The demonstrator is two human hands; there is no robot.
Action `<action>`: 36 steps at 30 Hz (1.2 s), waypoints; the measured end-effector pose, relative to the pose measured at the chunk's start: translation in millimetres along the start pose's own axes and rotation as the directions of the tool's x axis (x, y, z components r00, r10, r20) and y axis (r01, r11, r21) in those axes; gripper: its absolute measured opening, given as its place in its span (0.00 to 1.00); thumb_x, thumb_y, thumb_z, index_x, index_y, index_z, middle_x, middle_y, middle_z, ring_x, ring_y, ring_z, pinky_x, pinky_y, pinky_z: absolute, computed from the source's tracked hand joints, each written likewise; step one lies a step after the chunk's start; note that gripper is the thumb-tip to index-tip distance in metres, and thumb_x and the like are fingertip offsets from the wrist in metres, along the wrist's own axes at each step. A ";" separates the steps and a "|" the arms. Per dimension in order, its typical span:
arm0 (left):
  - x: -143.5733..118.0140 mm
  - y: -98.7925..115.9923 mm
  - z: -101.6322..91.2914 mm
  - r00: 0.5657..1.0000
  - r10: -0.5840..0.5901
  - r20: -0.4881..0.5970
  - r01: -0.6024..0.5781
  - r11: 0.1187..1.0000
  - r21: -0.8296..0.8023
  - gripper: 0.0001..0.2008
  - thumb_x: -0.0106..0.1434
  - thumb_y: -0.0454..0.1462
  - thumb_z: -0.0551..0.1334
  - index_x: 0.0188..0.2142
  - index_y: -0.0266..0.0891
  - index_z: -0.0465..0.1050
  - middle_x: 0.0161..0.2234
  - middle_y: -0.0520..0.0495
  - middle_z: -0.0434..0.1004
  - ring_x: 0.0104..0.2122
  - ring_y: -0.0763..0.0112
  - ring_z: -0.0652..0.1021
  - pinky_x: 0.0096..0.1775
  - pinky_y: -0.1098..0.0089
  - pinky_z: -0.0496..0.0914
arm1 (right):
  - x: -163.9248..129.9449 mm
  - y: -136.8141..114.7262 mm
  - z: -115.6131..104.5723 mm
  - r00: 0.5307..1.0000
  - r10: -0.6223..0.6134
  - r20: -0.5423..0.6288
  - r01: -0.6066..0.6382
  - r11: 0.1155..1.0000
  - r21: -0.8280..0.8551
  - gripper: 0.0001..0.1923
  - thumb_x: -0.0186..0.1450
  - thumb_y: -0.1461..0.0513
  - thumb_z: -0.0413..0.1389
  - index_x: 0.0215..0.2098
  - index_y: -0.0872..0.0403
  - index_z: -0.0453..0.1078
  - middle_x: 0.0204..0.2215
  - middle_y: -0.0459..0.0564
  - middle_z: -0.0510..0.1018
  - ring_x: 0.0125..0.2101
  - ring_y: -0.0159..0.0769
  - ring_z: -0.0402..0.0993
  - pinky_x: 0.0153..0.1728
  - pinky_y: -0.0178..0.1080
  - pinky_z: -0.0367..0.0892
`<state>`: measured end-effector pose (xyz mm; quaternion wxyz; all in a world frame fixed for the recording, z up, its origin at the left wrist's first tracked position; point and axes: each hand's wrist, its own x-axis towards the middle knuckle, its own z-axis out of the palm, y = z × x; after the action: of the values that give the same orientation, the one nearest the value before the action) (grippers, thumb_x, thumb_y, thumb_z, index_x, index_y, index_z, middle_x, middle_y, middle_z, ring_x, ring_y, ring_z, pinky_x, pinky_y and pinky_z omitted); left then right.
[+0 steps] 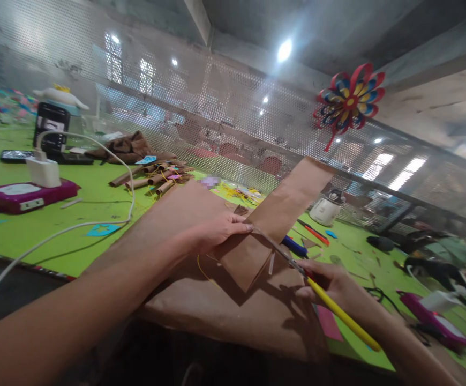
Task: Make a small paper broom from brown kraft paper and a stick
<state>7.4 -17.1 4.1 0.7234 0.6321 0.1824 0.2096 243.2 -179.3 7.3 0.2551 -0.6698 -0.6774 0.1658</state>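
Note:
My left hand point(212, 228) pinches a long folded strip of brown paper point(281, 209) that rises to the upper right above the green table point(36, 230). My right hand point(337, 287) grips yellow-handled scissors point(333, 305), whose blades point(281, 252) reach into the strip's edge just beside my left fingertips. A larger brown paper sheet point(225, 311) lies flat under both hands.
Rolled brown paper tubes point(152, 179) lie at the back left near a white charger point(43, 170) on a magenta box point(24, 195), its cable crossing the table. Red and blue pens point(309, 238) lie behind the strip. A paper pinwheel point(349, 102) hangs on the mesh screen.

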 end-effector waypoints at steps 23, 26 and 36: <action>2.6 -4.7 0.4 0.997 -0.045 0.058 0.050 0.996 -0.074 0.18 0.54 0.44 0.65 0.41 0.35 0.75 0.38 0.40 0.78 0.31 0.64 0.78 0.35 0.65 0.70 | -2.7 -3.4 -1.1 0.998 -0.039 0.050 0.044 0.995 -0.093 0.24 0.56 0.49 0.58 0.45 0.55 0.73 0.26 0.48 0.75 0.27 0.37 0.69 0.29 0.36 0.65; 1.5 -5.3 1.8 0.993 -0.043 0.111 0.053 0.994 -0.097 0.17 0.55 0.44 0.65 0.40 0.35 0.76 0.39 0.40 0.78 0.31 0.65 0.78 0.36 0.64 0.70 | -2.8 -7.9 -1.0 0.995 -0.051 0.091 0.060 0.993 -0.099 0.24 0.58 0.49 0.56 0.46 0.56 0.71 0.31 0.50 0.76 0.31 0.39 0.70 0.32 0.37 0.66; 0.0 -2.9 5.4 0.993 -0.061 0.100 0.066 0.996 -0.053 0.14 0.55 0.43 0.64 0.37 0.37 0.76 0.35 0.44 0.79 0.27 0.69 0.76 0.32 0.69 0.68 | -0.7 -8.3 1.7 0.989 -0.076 0.126 0.078 0.997 -0.011 0.23 0.60 0.47 0.53 0.42 0.57 0.72 0.32 0.52 0.76 0.32 0.39 0.71 0.33 0.37 0.66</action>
<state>10.5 -21.9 1.9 0.7555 0.6147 0.1605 0.1601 235.4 -180.2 10.5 0.2129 -0.6332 -0.7188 0.1924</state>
